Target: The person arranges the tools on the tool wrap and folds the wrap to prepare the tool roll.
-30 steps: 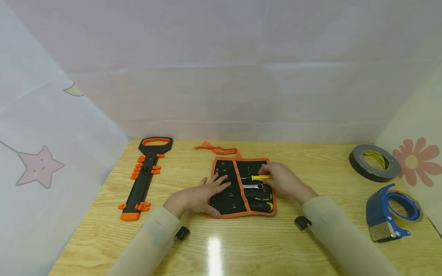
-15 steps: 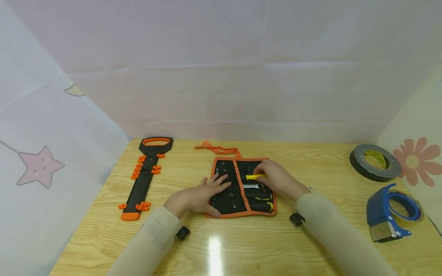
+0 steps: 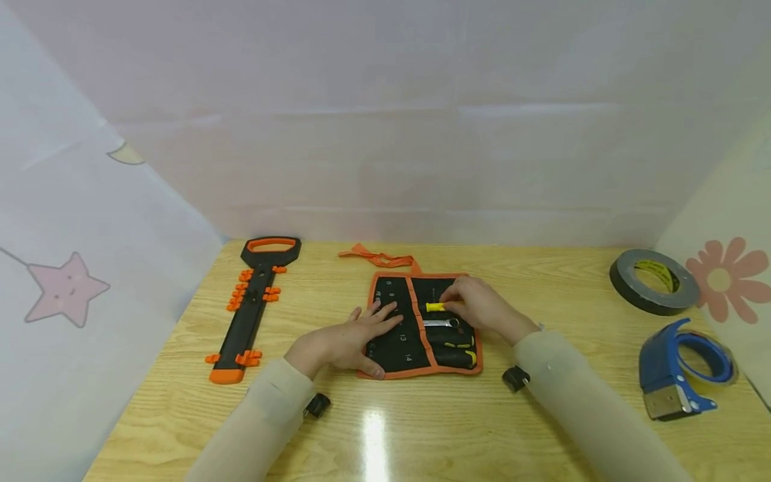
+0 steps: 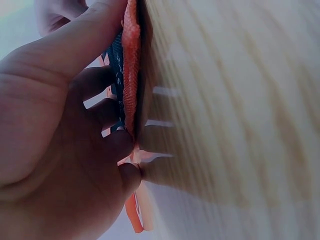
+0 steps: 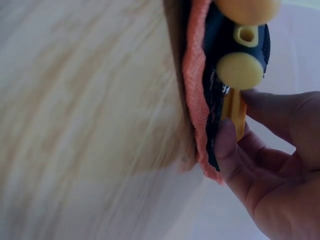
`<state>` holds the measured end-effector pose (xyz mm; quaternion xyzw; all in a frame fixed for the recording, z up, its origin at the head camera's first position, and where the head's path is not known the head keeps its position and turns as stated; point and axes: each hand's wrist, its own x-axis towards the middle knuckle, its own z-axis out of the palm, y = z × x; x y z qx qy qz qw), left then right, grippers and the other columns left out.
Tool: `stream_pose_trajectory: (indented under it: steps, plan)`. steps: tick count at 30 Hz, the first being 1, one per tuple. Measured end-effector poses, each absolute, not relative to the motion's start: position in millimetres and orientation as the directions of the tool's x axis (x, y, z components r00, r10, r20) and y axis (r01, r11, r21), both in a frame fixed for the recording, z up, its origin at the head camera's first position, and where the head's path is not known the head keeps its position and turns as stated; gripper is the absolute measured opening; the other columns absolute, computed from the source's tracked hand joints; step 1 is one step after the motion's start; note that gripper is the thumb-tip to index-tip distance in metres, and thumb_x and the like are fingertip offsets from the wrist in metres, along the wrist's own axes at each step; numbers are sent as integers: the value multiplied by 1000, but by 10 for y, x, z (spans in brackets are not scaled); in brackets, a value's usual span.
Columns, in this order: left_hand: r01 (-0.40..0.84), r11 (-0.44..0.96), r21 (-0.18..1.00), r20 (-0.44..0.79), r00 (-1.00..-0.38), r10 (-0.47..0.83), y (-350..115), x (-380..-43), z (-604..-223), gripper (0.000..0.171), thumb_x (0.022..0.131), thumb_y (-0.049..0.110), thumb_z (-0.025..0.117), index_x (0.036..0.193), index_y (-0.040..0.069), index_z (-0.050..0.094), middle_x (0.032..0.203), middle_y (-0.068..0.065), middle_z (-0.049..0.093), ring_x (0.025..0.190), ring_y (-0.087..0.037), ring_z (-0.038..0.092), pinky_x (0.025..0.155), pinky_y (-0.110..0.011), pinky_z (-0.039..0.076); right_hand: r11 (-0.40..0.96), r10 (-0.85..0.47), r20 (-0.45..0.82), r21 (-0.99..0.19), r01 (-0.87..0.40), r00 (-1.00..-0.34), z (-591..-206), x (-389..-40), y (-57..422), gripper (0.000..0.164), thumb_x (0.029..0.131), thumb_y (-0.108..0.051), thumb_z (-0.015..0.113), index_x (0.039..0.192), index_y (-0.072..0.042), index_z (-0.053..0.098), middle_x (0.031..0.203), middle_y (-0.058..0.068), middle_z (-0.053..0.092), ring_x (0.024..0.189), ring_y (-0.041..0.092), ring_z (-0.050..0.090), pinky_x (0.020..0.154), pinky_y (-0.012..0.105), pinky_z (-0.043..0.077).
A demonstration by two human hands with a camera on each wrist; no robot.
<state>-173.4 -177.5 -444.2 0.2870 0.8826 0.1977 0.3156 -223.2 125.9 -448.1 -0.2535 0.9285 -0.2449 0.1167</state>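
Note:
A black tool pouch with orange edging (image 3: 397,358) lies flat mid-table, numbers printed on its left half. My left hand (image 3: 352,340) rests on that half with spread fingers; the left wrist view has its thumb along the orange edge (image 4: 131,65). With my right hand (image 3: 484,309) I pinch a yellow-handled screwdriver (image 3: 435,307), whose shaft is hidden in a pocket. The handle (image 5: 235,111) sits between thumb and fingers in the right wrist view. Just below it a combination wrench (image 3: 442,323) is pocketed, and under that are black-and-yellow tool handles (image 3: 472,358).
An orange tie strap (image 3: 382,258) trails behind the pouch. At left lies a black rack with orange clips (image 3: 247,318). A roll of dark tape (image 3: 647,301) and a blue tape dispenser (image 3: 662,368) stand at right.
My right hand has moved left with the screwdriver, whose shaft has slid out of sight into the pocket. My left hand has stayed on the pouch.

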Motion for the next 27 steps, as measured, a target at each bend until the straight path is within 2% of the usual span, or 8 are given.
stream_pose_trajectory:
  steps: [6, 17, 24, 27]
  plan:
    - [383, 758, 528, -443, -638, 630, -1770, -1738, -4441, 108, 94, 39, 84, 176, 28, 14, 184, 3, -9, 170, -31, -14, 136, -63, -1, 757, -528, -103, -506, -412, -843, -4492, -2224, 1216, 23, 100, -12, 78, 121, -5, 79, 117, 10, 77, 107, 28, 72, 96, 48, 61]
    - [374, 758, 535, -441, -641, 628, -1763, -1735, -4449, 108, 93, 38, 84, 176, 29, 15, 184, 5, -9, 170, -31, -13, 136, -65, 1, 777, -517, -96, -470, -419, -851, -4489, -2205, 1117, 19, 100, -12, 78, 117, -5, 82, 109, 7, 69, 98, 22, 64, 93, 45, 59]
    - [372, 760, 533, -444, -642, 625, -1759, -1729, -4441, 108, 93, 37, 84, 176, 29, 15, 184, 4, -9, 170, -30, -14, 136, -65, 1, 764, -538, -60, -454, -457, -841, -4508, -2206, 1114, 19, 99, -13, 79, 116, -5, 83, 103, 6, 69, 89, 18, 59, 84, 40, 56]
    - [381, 757, 530, -439, -641, 630, -1760, -1731, -4442, 109, 93, 37, 84, 176, 28, 15, 184, 3, -10, 170, -31, -13, 136, -63, -1, 764, -541, -54, -447, -464, -839, -4518, -2206, 1112, 20, 100, -14, 79, 117, -5, 83, 104, 6, 69, 90, 18, 59, 83, 39, 55]
